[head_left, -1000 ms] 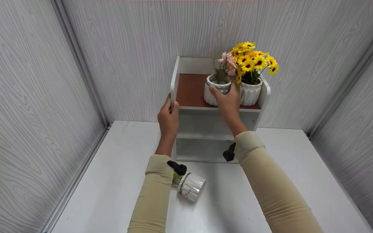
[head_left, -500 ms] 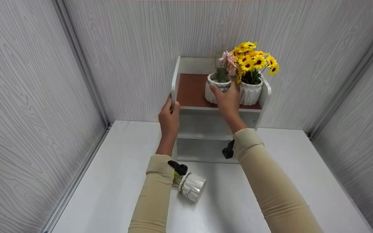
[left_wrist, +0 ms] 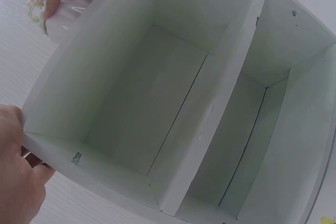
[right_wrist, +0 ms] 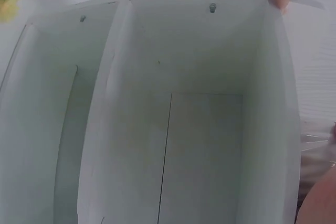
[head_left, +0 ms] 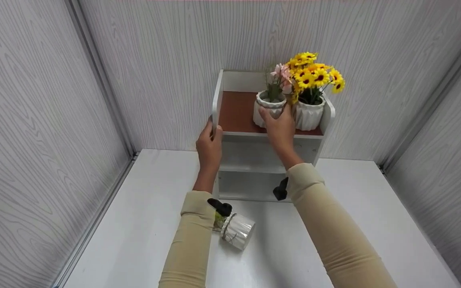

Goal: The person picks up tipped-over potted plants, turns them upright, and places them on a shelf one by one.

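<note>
In the head view my left hand (head_left: 209, 148) grips the left side panel of a small white shelf unit (head_left: 268, 170), thumb in front and fingers behind the panel. My right hand (head_left: 281, 124) holds a white ribbed flowerpot (head_left: 259, 116) with pink flowers (head_left: 281, 74) upright on the brown top board (head_left: 232, 112), its thumb on the front and its fingers round the right side. Right beside that hand stands a second white pot (head_left: 309, 117) with yellow flowers (head_left: 312, 76). The left wrist view shows the left hand (left_wrist: 18, 169) at the shelf's edge.
A third white pot (head_left: 238, 232) lies on its side on the white table (head_left: 158, 224), its plant partly hidden behind the left sleeve. Two lower compartments of the shelf face forward. Grey wood-grain walls (head_left: 166, 80) enclose the table at the back and sides.
The pink-flower pot has shifted very slightly to the right and the right wrist has moved a little. The left hand stays on the side panel.
</note>
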`<state>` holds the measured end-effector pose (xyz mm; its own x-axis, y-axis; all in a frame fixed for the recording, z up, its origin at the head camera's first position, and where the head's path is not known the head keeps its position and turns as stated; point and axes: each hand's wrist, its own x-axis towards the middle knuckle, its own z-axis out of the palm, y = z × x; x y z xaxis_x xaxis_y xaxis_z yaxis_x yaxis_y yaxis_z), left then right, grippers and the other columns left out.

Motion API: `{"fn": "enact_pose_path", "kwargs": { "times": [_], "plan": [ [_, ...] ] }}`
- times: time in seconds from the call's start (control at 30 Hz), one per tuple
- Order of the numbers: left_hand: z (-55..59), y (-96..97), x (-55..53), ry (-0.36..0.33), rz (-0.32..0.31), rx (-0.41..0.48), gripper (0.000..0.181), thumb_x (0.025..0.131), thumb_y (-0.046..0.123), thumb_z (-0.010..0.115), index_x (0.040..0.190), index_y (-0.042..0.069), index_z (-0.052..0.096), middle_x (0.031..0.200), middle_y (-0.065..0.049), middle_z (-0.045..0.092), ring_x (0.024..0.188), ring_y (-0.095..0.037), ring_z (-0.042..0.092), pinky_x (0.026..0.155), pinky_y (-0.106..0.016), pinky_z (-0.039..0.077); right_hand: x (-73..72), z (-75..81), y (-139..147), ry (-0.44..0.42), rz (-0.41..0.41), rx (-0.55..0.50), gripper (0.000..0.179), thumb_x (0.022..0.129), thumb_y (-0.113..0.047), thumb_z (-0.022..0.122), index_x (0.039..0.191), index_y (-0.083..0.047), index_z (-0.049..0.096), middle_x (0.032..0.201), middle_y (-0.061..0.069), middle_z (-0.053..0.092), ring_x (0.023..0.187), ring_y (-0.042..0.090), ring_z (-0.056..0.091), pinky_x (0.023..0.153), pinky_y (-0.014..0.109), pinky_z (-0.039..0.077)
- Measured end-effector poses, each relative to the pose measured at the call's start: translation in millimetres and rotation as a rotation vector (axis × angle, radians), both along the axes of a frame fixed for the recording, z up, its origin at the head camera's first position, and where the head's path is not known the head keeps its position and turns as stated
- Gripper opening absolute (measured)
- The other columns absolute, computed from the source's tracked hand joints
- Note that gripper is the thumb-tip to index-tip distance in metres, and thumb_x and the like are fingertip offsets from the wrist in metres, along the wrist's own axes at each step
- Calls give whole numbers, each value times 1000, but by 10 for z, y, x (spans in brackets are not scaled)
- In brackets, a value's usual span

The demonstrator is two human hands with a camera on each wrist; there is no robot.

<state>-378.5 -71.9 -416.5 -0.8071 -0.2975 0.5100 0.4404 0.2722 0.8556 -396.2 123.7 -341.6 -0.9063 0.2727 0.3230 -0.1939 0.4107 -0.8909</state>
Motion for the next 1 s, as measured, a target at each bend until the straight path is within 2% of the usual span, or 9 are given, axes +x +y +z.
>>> {"fn": "enact_pose_path", "kwargs": {
  "times": [0.2,0.3,0.5,0.63,0.73,0.87,1.0],
  "plan": [
    [17,51,0,10,3,-6,51,107,28,51,154,12,43,148,-5,55,133,-16,55,105,-36,49,98,-39,45,-41,-21,51,98,89,-64,65,163,-20,18,164,1,33,150,17,32,121,37,29],
    [30,76,-8,18,1,-5,51,107,27,52,154,10,43,150,-6,54,134,-17,54,106,-36,49,147,-59,72,-23,-26,75,100,90,-64,63,163,-18,14,166,3,27,152,17,27,122,37,27],
    [9,95,-17,23,0,8,50,107,28,52,153,13,44,150,-6,54,135,-17,53,107,-38,48,310,-151,131,51,-8,103,89,94,-52,66,161,-11,23,163,8,33,150,22,31,121,41,29],
    [18,80,-21,31,9,11,49,106,26,52,153,12,45,148,-8,55,134,-18,55,106,-39,49,483,-231,167,89,14,124,87,94,-50,67,158,-5,29,160,14,36,149,27,33,120,44,31],
    [44,51,-23,27,16,12,49,105,24,54,152,11,46,147,-8,56,132,-19,56,104,-39,50,671,-316,178,110,59,113,86,94,-48,68,157,-2,31,157,17,40,146,28,38,118,45,34],
    [83,11,-19,21,27,20,48,105,25,55,150,12,49,144,-7,59,129,-19,59,101,-40,52,950,-462,197,110,145,95,86,93,-46,70,157,-4,32,154,13,44,143,25,44,116,41,38],
    [92,-8,-24,8,7,24,49,105,27,55,151,14,48,144,-6,59,128,-19,60,101,-38,52,1177,-628,252,97,193,113,84,91,-47,72,156,-8,35,152,9,46,142,22,45,116,40,39]
  ]
}}
